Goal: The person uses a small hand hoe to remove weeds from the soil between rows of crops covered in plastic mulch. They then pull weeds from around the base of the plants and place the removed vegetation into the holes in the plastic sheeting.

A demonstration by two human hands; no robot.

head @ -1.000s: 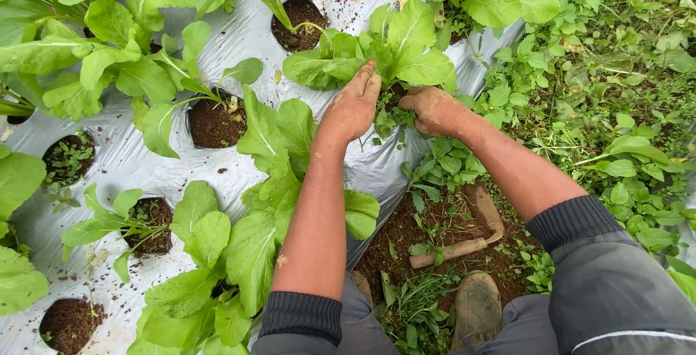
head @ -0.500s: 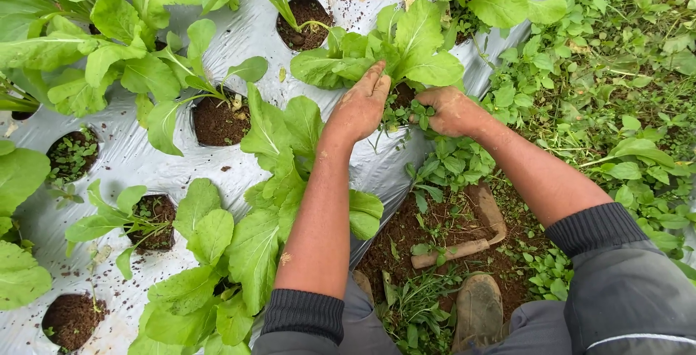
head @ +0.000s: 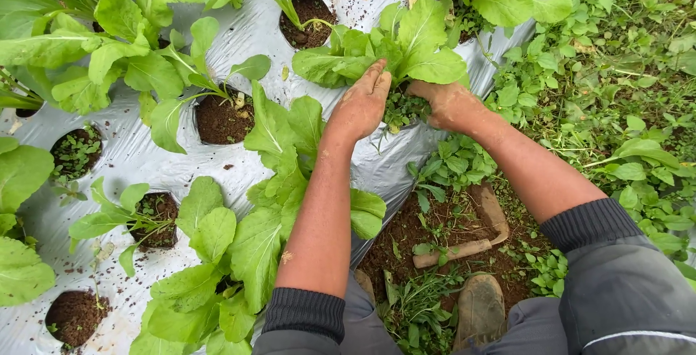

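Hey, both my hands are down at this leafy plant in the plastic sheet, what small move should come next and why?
Probably pinch the small weeds with the right hand and pull them up. They crowd the plant's base at its hole, that hand's fingers are already curled into them, and the left hand lies flat against the leaves, keeping them aside.

Bright, even daylight; soft shadows under the leaves; mild glare on the silver plastic sheet [head: 246,32]; everything sharp, no blur.

Head cam, steep downward view, close over plant bed [head: 239,36]
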